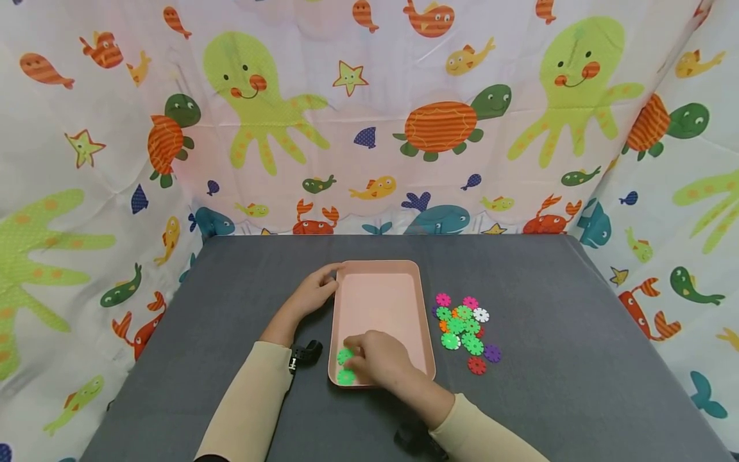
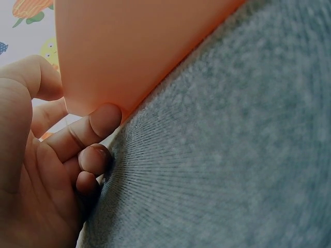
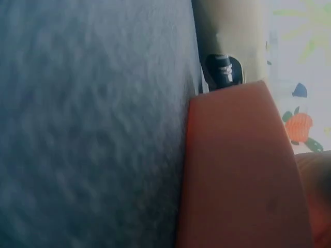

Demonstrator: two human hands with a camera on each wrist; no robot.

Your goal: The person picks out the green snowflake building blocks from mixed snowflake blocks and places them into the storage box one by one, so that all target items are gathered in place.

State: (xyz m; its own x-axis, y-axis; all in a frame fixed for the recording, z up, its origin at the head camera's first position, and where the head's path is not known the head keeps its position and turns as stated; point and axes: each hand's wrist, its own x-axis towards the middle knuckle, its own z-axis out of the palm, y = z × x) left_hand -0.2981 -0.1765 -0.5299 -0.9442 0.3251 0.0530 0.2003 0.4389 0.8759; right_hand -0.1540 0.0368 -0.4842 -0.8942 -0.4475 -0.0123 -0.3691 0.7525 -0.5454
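Observation:
A pink rectangular tray [image 1: 378,295] lies on the grey cloth. My left hand [image 1: 312,292] grips its far left corner; in the left wrist view the bent fingers [image 2: 106,120] press against the tray wall [image 2: 129,51]. My right hand [image 1: 381,359] is over the tray's near left part, thumb and index finger around the edge of a green notched plastic disc [image 1: 344,356]. Just nearer me, a second green disc [image 1: 346,377] lies in the tray's near left corner. In the right wrist view the tray's outer wall [image 3: 238,170] hides the fingertips.
Right of the tray lies a loose pile of notched discs [image 1: 456,325], mostly green, with pink, orange, white, red and purple ones. A red disc [image 1: 476,366] and a purple disc [image 1: 492,353] sit at its near edge. A patterned curtain [image 1: 369,115] hangs behind the table.

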